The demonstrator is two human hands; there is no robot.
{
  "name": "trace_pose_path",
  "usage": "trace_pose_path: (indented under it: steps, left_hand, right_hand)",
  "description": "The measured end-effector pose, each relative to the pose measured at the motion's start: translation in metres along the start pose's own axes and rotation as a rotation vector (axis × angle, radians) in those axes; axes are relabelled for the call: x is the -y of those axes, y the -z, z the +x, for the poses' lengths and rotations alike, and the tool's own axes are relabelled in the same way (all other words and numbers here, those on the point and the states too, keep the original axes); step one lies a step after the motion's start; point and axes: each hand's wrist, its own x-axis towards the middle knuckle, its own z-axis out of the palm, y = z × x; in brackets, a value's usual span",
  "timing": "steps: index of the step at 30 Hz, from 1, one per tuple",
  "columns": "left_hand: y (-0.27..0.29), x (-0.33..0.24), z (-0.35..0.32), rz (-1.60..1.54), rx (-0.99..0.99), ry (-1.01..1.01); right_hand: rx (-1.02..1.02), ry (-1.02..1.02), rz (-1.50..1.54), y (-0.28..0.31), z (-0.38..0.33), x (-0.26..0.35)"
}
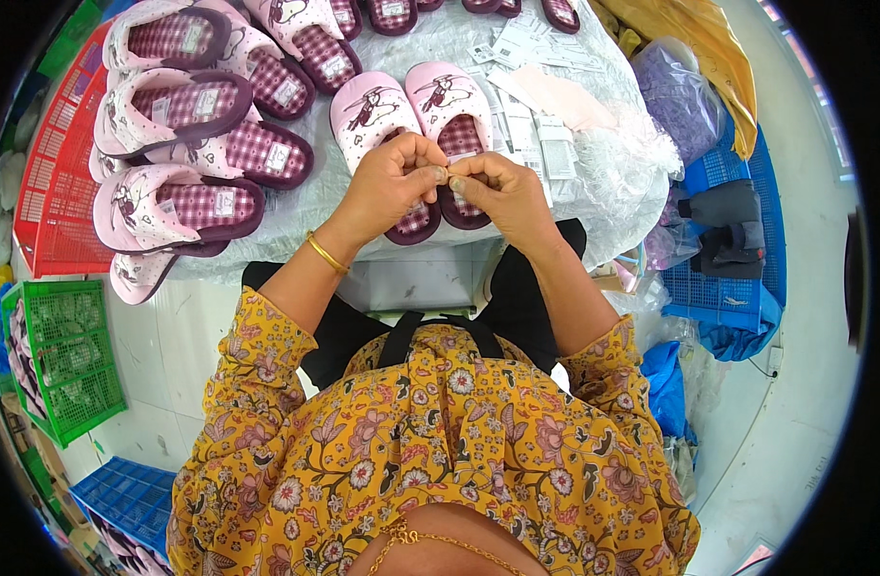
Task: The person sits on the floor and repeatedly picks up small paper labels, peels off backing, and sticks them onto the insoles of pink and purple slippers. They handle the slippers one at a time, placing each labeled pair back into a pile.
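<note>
My left hand (pixel 390 182) and right hand (pixel 502 192) pinch something tiny together, fingertips touching, above the near pair of pink slippers (pixel 411 110) on the tabletop (pixel 593 182).

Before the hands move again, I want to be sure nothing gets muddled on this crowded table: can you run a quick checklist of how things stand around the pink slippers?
1. Left hand and right hand meet fingertip to fingertip: ok.
2. What the fingertips pinch: too small to see, cannot tell.
3. Pair of pink slippers lies side by side right under the hands: ok.
4. Paper tags lie close beside the right hand: ok.
5. Stacked slippers at the left overhang the table edge: not ok.
6. Table cover bunched at the right: not ok.
</note>
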Motion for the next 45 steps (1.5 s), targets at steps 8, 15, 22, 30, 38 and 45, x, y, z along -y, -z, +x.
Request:
trace_pose_path:
  steps: [8,15,22,30,38,45]
  left_hand:
    - [0.003,0.0,-0.005,0.117,-0.096,-0.042]
    - [0.025,0.009,-0.022,0.613,-0.593,-0.567]
    - [0.035,0.024,-0.025,0.782,-0.723,-0.687]
    - [0.034,0.042,-0.029,0.664,-0.739,-0.657]
    - [0.035,0.042,-0.032,0.684,-0.742,-0.594]
    - [0.035,0.043,-0.031,0.677,-0.721,-0.595]
  right_hand:
    - [-0.127,0.079,-0.112,-0.001,0.003,-0.001]
    - [-0.246,0.312,-0.733,-0.017,0.024,0.032]
    - [-0.197,0.246,-0.902,-0.045,0.051,0.017]
    - [-0.31,0.297,-0.755,0.001,0.032,0.052]
    - [-0.591,0.54,-1.061,0.121,0.3,0.237]
    - [-0.468,0.616,-1.003,0.123,0.349,0.161]
